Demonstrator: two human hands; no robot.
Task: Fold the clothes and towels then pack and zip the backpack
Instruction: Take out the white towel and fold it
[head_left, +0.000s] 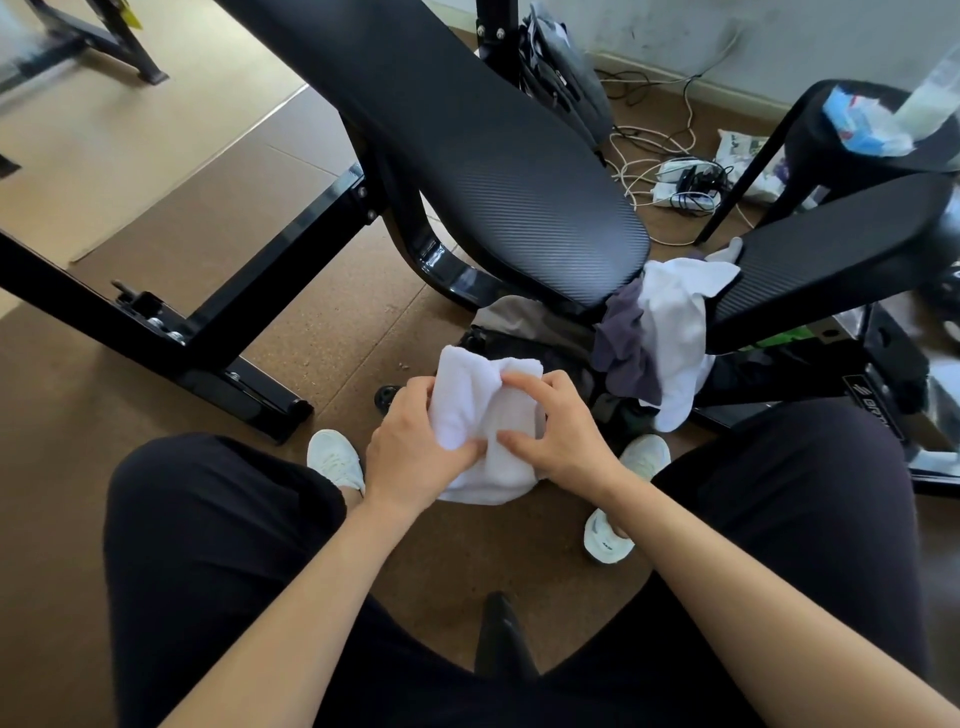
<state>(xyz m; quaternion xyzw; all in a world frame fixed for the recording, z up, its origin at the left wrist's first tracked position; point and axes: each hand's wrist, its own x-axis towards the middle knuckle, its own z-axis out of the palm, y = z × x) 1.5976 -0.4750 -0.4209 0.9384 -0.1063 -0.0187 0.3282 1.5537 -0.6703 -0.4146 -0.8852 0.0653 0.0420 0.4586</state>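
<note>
We pinched the white towel (485, 415) with our left hand (410, 447) and right hand (558, 426) over the backpack (561, 364), to keep its folds together.

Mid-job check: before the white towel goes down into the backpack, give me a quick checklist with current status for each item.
1. Towel held by both hands: ok. The left hand and right hand both grip the white towel.
2. Towel folded compactly: ok, it is bunched into a small bundle, though how neat is hard to say.
3. Backpack directly below the towel: ok, dark bag on the floor just beyond the hands.
4. Backpack opening clear: cannot tell, the towel and hands hide it.
5. Other clothes done: not ok. The white garment and purple garment hang unfolded off the bench.
</note>
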